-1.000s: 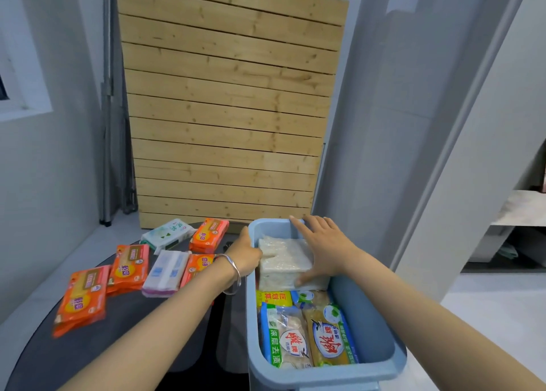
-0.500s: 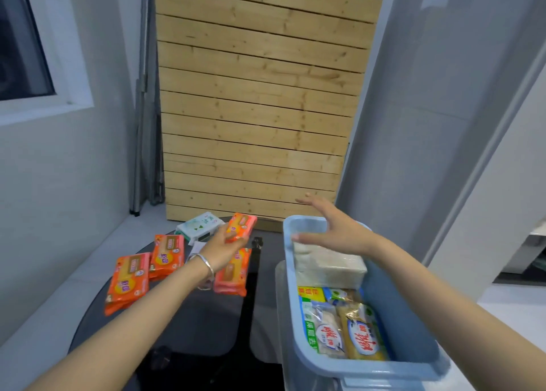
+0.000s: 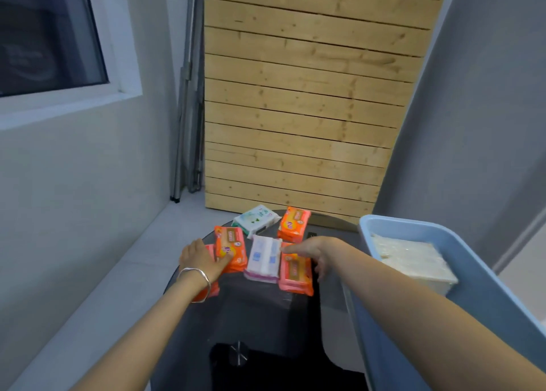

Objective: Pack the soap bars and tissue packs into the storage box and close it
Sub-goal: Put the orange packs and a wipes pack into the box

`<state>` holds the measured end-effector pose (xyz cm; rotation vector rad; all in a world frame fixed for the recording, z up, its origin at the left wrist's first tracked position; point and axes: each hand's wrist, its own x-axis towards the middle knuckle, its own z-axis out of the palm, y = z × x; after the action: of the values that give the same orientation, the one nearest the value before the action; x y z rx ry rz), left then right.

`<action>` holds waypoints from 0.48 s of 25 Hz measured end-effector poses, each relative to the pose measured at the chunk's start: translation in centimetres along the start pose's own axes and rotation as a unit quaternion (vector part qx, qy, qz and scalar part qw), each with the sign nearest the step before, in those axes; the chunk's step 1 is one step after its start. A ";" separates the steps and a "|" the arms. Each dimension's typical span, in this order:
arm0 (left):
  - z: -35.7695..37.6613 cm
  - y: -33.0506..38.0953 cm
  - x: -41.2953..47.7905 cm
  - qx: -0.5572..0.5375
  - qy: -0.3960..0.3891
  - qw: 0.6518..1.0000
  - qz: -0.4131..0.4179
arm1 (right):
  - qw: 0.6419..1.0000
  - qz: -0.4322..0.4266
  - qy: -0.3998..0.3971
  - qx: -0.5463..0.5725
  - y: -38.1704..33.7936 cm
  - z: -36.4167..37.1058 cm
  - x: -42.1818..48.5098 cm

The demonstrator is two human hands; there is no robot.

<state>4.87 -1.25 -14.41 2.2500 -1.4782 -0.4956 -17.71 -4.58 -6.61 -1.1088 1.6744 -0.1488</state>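
Several orange packs lie on the dark round table (image 3: 260, 316). My left hand (image 3: 201, 259) grips the left orange pack (image 3: 230, 247), thumb on its near edge and fingers curled at its left side. Another orange pack (image 3: 211, 293) shows under that wrist. My right hand (image 3: 313, 251) is open, its fingertips touching the white-and-purple tissue pack (image 3: 263, 257) and lying over the near orange pack (image 3: 295, 274). Further back lie a white-and-green pack (image 3: 255, 219) and one more orange pack (image 3: 294, 223). The blue storage box (image 3: 413, 228) stands open at the right with a white pack (image 3: 410, 260) inside.
A wooden slatted panel (image 3: 310, 95) leans against the wall behind the table. Folded metal legs (image 3: 189, 110) stand to its left, below a window (image 3: 50, 42). A pale lid-like sheet (image 3: 336, 325) lies on the table beside the box.
Both hands left the box and moved left to the packs on the table. The view swung left, so the box now sits at the right edge.
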 end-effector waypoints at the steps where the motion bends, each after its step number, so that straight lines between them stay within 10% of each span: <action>1: 0.3 -0.6 0.3 -0.014 -0.002 1.000 -0.005 | 0.999 0.015 0.015 0.024 0.0 0.4 0.6; 12: 1.0 -3.1 -0.1 -0.146 0.038 0.984 -0.097 | 0.993 0.011 0.035 0.115 0.6 0.9 2.3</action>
<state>6.78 -0.18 -16.82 2.1601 -1.0743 -0.6332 -17.32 -5.51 -8.95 -0.9207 1.6833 -0.3608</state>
